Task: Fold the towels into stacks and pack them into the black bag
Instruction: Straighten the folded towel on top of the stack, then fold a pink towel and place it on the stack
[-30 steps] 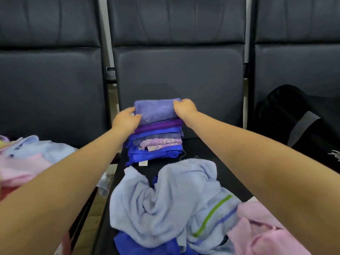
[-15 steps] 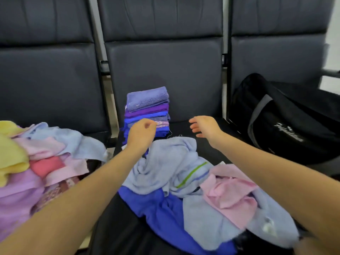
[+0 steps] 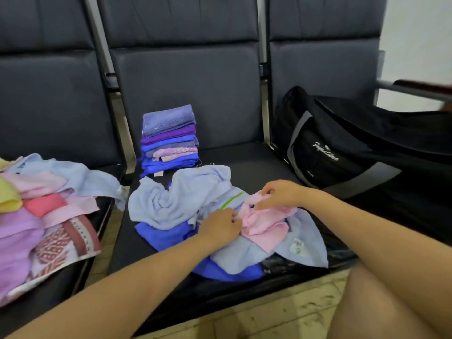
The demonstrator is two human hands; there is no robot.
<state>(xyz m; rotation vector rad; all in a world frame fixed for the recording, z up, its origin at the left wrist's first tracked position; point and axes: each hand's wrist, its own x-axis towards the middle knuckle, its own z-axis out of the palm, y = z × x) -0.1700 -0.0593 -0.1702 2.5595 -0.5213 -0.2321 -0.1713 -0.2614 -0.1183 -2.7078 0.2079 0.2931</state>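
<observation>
- Nearest to us, our 2 forearms reach in over the middle seat (image 3: 156, 245), which holds the loose pile we are working from.
- Our left hand (image 3: 220, 227) has its fingers curled and pinches the near-left edge of the pink towel (image 3: 265, 222); our right hand (image 3: 278, 194) pinches its far edge. We judge this 2-handed grip is there to lift the towel free and open it flat for folding.
- The pink towel lies crumpled on top of a pale blue towel (image 3: 176, 199) with a green stripe, and a dark blue towel (image 3: 166, 237) shows beneath both. It was likely picked because it sits on top, so nothing else has to be dragged along.
- On the left seat a second unsorted heap (image 3: 44, 211) waits: pink, lilac, yellow, coral and 1 patterned piece. None of it is folded yet.
- Behind the loose pile, at the back of the middle seat against the backrest, stands the stack (image 3: 170, 139) of folded blue and purple towels, upright and apart from both hands. We judge it sits there to leave the front of the seat free for folding.
- Furthest right, the bag (image 3: 342, 152) rests on the right seat, just beside the middle one, within easy reach for packing. We cannot tell whether it is open, and we see no towels in it.
- By our reckoning the task is at an early stage: 1 stack made, 2 heaps left.
</observation>
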